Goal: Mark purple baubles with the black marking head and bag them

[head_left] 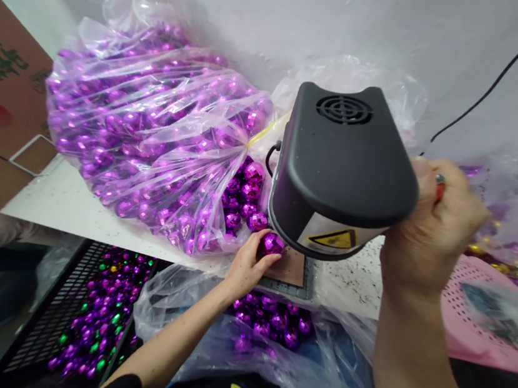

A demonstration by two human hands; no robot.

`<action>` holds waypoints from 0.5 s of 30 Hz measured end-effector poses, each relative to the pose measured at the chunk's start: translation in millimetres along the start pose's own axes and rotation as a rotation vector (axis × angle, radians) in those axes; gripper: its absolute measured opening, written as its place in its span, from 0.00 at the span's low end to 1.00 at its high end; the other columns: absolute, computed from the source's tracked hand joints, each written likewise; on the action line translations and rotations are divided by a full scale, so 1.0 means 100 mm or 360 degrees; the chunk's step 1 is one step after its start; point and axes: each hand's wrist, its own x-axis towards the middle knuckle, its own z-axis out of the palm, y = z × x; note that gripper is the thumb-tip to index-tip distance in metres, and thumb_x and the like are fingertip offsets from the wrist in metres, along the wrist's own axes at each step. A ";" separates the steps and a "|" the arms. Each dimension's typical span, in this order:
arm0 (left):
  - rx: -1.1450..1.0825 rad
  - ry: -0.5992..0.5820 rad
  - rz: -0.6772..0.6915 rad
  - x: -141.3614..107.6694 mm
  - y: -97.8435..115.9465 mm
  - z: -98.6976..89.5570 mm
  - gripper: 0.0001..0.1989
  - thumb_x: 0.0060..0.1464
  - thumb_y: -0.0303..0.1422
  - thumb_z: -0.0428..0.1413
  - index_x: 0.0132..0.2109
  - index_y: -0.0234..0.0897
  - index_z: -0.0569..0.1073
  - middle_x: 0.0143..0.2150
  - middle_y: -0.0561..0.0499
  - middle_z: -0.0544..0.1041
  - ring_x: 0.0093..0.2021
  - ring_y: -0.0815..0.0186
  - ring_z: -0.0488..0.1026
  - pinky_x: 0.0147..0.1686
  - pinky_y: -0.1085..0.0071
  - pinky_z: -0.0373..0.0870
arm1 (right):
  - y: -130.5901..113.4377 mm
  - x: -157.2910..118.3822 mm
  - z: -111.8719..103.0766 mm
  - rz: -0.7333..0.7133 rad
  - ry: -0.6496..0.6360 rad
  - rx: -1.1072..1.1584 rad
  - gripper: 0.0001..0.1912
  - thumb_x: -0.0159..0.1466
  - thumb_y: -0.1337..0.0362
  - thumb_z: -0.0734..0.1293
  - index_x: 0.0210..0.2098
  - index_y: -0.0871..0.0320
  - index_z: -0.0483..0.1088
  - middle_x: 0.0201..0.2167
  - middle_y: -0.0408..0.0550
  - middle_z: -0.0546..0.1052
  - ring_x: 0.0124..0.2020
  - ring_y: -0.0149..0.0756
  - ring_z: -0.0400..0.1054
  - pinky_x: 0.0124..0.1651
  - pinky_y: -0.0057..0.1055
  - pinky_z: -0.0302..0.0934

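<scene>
Near the white worktop (352, 282) front edge, the left hand (246, 265) pinches one shiny purple faceted ball (273, 244); the right hand (444, 226), beside the black rounded machine housing (348, 161), hides its grip. Work appears unfinished: loose purple balls (251, 191) remain.

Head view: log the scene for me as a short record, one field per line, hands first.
Left hand: pinches a purple ball at the brown pad; contact with the pad unclear
Right hand: curled at the machine's right side; what it grips is hidden
Machine: black, vent on top, warning label in front
Bag: clear, full of purple balls, on the table
Crate: black, lower left, purple and green beads
Basket: pink, far right
</scene>
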 end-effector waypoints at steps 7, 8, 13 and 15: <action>0.0584 -0.0030 0.0416 -0.03 -0.05 0.17 0.23 0.59 0.34 0.62 0.60 0.38 0.68 0.57 0.40 0.72 0.58 0.52 0.71 0.57 0.54 0.70 | 0.00 -0.01 0.00 0.0003 0.0007 0.0013 0.28 0.65 0.41 0.61 0.25 0.60 0.63 0.19 0.35 0.51 0.23 0.19 0.45 0.26 0.23 0.41; 0.0594 -0.0002 0.0410 -0.03 -0.06 0.20 0.24 0.58 0.34 0.62 0.60 0.38 0.68 0.57 0.40 0.72 0.58 0.52 0.70 0.57 0.53 0.69 | 0.00 0.00 0.00 0.0006 0.0008 0.0012 0.28 0.65 0.41 0.61 0.25 0.60 0.63 0.19 0.35 0.51 0.23 0.19 0.45 0.26 0.23 0.41; 0.0460 -0.0084 0.0422 0.01 -0.10 0.27 0.24 0.60 0.35 0.60 0.60 0.37 0.66 0.58 0.39 0.73 0.60 0.51 0.68 0.61 0.49 0.64 | -0.02 0.01 -0.02 -0.0005 0.0006 -0.0034 0.28 0.65 0.41 0.61 0.25 0.60 0.64 0.18 0.35 0.52 0.22 0.18 0.46 0.25 0.22 0.42; 0.0421 -0.0217 0.0406 0.02 -0.07 0.24 0.19 0.63 0.34 0.57 0.59 0.38 0.67 0.58 0.40 0.73 0.62 0.52 0.68 0.65 0.46 0.59 | -0.03 -0.04 -0.05 -0.0014 0.0012 -0.0083 0.27 0.66 0.43 0.61 0.26 0.60 0.65 0.17 0.35 0.55 0.21 0.17 0.49 0.25 0.21 0.45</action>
